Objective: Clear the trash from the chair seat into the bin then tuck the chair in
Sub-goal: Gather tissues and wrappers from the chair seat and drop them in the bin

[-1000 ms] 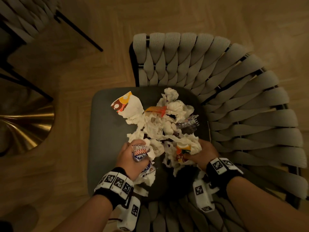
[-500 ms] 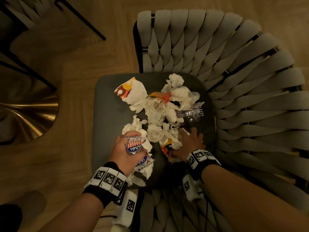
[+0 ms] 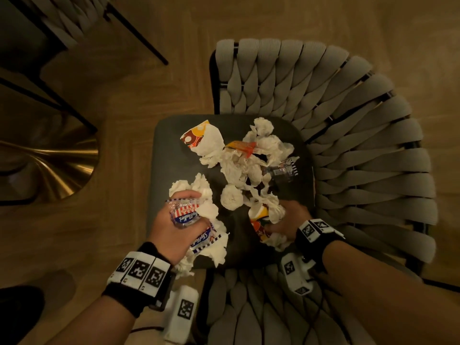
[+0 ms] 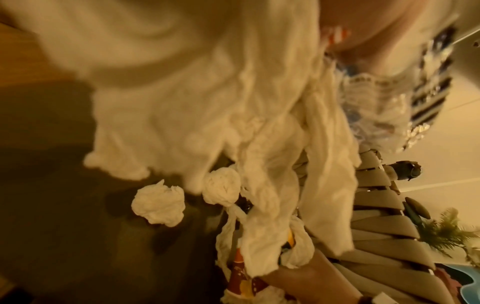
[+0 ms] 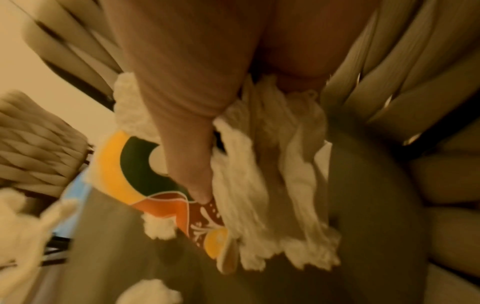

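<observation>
A pile of trash (image 3: 249,165) lies on the dark grey chair seat (image 3: 174,158): crumpled white tissues, a colourful paper cup (image 3: 196,136), an orange wrapper (image 3: 242,146) and a clear striped wrapper (image 3: 283,169). My left hand (image 3: 179,220) grips a bundle of tissues (image 4: 207,92) and cracker wrappers (image 3: 185,215) at the seat's front left. My right hand (image 3: 286,220) clutches tissues (image 5: 272,174) and a squashed colourful paper cup (image 5: 145,174) at the front right. A tissue ball (image 3: 231,196) sits between the hands. No bin is in view.
The chair's woven grey back (image 3: 348,145) curves round the seat's far, right and near sides. A gold table base (image 3: 49,165) stands on the wooden floor at left. Another chair (image 3: 49,26) with black legs is at the top left.
Both hands gathered trash and pulled back toward the seat's front edge, the left bundle grown larger. A gap has opened between the held trash and the pile.
</observation>
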`<state>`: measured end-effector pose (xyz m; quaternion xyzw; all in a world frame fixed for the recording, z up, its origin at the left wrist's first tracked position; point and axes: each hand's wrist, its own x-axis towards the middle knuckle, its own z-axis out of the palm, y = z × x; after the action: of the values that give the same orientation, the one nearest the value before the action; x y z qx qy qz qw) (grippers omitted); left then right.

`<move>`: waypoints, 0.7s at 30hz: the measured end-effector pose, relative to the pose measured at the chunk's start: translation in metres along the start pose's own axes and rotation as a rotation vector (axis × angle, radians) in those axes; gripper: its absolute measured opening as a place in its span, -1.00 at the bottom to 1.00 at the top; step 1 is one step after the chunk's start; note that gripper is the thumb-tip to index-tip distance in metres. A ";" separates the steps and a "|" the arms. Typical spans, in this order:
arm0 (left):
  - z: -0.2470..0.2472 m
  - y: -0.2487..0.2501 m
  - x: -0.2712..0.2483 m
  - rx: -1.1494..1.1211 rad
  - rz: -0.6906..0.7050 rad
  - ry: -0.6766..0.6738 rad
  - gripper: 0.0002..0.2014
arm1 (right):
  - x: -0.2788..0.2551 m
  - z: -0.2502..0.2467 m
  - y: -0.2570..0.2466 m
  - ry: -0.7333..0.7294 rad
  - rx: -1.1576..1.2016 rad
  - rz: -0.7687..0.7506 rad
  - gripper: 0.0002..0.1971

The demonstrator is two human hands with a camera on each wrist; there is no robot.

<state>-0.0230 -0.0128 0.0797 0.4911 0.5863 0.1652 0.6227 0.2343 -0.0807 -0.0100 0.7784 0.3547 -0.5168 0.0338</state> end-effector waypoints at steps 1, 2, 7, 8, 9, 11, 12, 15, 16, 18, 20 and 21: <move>-0.004 0.005 -0.008 -0.008 -0.001 0.004 -0.52 | -0.010 -0.007 0.001 0.011 0.008 -0.010 -0.43; -0.007 0.010 -0.015 -0.016 0.003 0.011 -0.52 | -0.021 -0.015 0.001 0.028 0.005 -0.025 -0.44; -0.022 0.038 -0.056 -0.034 0.022 0.025 -0.54 | -0.082 -0.050 -0.005 0.132 0.045 -0.133 -0.51; -0.025 0.044 -0.064 -0.043 0.031 0.031 -0.55 | -0.094 -0.056 -0.009 0.140 0.059 -0.154 -0.51; -0.028 0.050 -0.072 -0.048 0.044 0.040 -0.55 | -0.105 -0.061 -0.012 0.145 0.073 -0.177 -0.50; -0.034 0.061 -0.089 -0.046 0.077 0.066 -0.56 | -0.127 -0.070 -0.020 0.173 0.086 -0.231 -0.50; -0.037 0.066 -0.097 -0.050 0.090 0.078 -0.56 | -0.138 -0.073 -0.025 0.191 0.084 -0.254 -0.51; -0.053 0.079 -0.121 -0.077 0.121 0.105 -0.56 | -0.169 -0.079 -0.044 0.206 0.099 -0.321 -0.51; -0.060 0.082 -0.130 -0.088 0.124 0.117 -0.56 | -0.179 -0.079 -0.051 0.194 0.115 -0.344 -0.49; -0.074 0.085 -0.147 -0.123 0.132 0.156 -0.56 | -0.195 -0.075 -0.069 0.168 0.140 -0.390 -0.48; -0.090 0.085 -0.165 -0.162 0.134 0.199 -0.57 | -0.208 -0.067 -0.089 0.143 0.142 -0.447 -0.47; -0.099 0.083 -0.174 -0.177 0.132 0.222 -0.58 | -0.213 -0.061 -0.100 0.134 0.123 -0.476 -0.46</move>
<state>-0.1257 -0.0683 0.2623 0.4503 0.6011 0.3099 0.5830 0.1777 -0.0907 0.2260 0.7062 0.4973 -0.4780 -0.1601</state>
